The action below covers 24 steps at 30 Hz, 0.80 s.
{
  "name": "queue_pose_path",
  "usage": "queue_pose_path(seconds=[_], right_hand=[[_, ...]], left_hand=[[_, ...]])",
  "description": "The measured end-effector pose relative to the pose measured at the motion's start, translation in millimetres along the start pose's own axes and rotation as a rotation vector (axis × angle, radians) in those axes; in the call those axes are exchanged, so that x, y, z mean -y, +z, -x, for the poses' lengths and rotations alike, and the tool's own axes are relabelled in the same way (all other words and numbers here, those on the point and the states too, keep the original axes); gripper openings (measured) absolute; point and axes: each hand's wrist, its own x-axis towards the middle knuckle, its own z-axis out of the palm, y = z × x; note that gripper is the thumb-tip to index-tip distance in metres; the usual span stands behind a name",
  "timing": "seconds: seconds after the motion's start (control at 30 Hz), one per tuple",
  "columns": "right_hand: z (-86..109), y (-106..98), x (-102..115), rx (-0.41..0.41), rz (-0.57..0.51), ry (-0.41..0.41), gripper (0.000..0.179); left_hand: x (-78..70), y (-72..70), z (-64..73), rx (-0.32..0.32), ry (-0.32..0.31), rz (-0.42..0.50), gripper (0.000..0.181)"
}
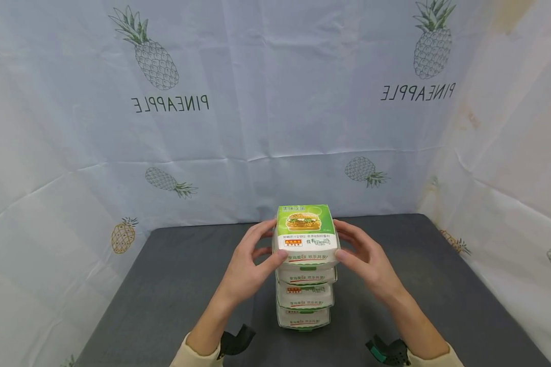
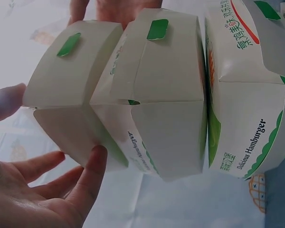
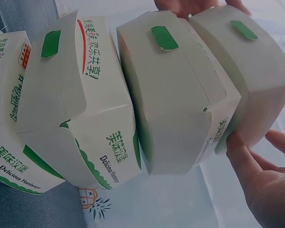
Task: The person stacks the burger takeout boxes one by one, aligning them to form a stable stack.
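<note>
Several paper hamburger boxes stand in one upright stack on the dark table, their edges slightly out of line. The top hamburger box (image 1: 306, 239) has a green and white lid with a burger picture. My left hand (image 1: 256, 252) grips its left side, thumb at the front corner and fingers along the side. From the right, my right hand (image 1: 361, 255) holds the same box, thumb at the other front corner. Below it are a second box (image 1: 306, 276), a third box (image 1: 305, 297) and a bottom box (image 1: 303, 318). Both wrist views show the stack sideways, with green tabs on the box fronts.
A dark grey tabletop (image 1: 179, 295) lies under the stack. White cloth (image 1: 275, 102) printed with pineapples hangs behind the table and along both sides. Black straps with camera mounts (image 1: 236, 340) sit at the wrists.
</note>
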Motion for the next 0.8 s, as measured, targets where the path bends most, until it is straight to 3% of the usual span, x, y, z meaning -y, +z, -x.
queue_pose_path(seconds=[0.5, 0.8], right_hand=[[1.7, -1.1, 0.5, -0.025, 0.041, 0.014, 0.054], [7.7, -5.9, -0.9, -0.071, 0.126, -0.006, 0.047]], left_hand=[[2.3, 0.9, 0.9, -0.006, 0.003, -0.002, 0.061], [7.0, -8.3, 10.5, -0.028, -0.020, -0.069, 0.059]])
